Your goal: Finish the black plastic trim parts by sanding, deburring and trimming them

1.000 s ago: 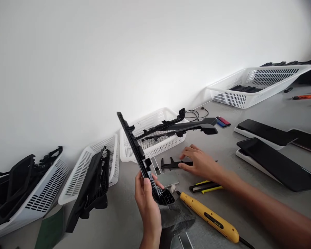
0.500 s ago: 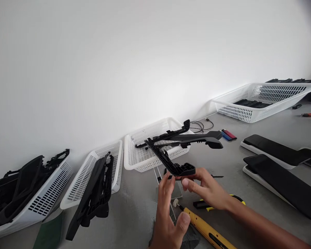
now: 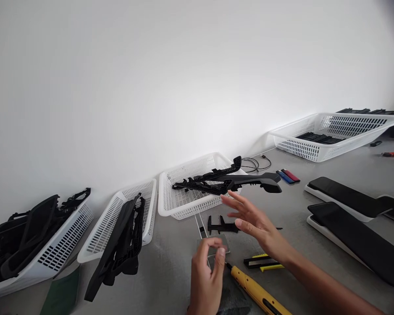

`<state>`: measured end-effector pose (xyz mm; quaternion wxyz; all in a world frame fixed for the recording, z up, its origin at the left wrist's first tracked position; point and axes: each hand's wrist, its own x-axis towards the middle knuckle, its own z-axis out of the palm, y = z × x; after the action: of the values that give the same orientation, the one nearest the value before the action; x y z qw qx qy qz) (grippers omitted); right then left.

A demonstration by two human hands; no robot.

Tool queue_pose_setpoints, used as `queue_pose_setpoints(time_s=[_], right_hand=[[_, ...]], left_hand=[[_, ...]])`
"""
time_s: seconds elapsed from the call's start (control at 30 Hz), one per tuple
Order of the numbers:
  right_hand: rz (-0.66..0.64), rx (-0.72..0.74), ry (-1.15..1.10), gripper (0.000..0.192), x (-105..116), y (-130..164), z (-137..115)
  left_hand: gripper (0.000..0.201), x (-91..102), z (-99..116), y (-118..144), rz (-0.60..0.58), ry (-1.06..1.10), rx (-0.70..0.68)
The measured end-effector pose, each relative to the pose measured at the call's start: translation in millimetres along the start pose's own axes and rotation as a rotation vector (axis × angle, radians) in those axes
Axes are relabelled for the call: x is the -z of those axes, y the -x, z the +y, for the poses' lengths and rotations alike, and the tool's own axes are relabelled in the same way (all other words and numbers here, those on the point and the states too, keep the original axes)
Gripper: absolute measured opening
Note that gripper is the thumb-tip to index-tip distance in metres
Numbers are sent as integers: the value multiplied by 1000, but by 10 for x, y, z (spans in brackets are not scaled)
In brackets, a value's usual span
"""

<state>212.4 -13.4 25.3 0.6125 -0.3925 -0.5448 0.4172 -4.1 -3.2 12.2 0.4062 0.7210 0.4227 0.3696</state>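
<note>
My right hand (image 3: 254,223) is open, its fingers spread just in front of the middle white basket (image 3: 170,210). In that basket lies a long ribbed black plastic trim piece (image 3: 213,188), close to my right fingertips. Beside it other long black trim pieces (image 3: 265,180) stick out over the basket's right rim. My left hand (image 3: 205,273) is lower, above the table, loosely curled with a gap between thumb and fingers and nothing visible in it. To its right lies a yellow pen-shaped power tool (image 3: 256,286). A black caliper (image 3: 223,225) rests between the hands and the basket.
More black trim parts fill the left baskets (image 3: 67,243) (image 3: 147,227). A yellow-black utility knife (image 3: 262,261) lies under my right forearm. Black-and-white long pieces (image 3: 351,236), blue and red lighters (image 3: 287,176), a cable (image 3: 256,165) and another basket (image 3: 318,153) stand to the right.
The ribbed black trim piece, raised above my hands earlier, now lies in the middle basket. My right hand has opened out and shifted up; my left hand has curled.
</note>
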Motion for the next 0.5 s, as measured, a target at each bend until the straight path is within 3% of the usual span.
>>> queue_pose_setpoints(time_s=[0.13, 0.33, 0.43, 0.5], right_hand=[[72, 51, 248, 65, 33, 15, 1], [129, 10, 449, 49, 22, -24, 81], [192, 52, 498, 39, 23, 31, -37], [251, 141, 517, 37, 82, 143, -219]], left_hand=[[54, 33, -25, -39, 68, 23, -32], [36, 29, 42, -45, 123, 87, 5], [43, 137, 167, -16, 209, 30, -122], [33, 250, 284, 47, 351, 5, -223]])
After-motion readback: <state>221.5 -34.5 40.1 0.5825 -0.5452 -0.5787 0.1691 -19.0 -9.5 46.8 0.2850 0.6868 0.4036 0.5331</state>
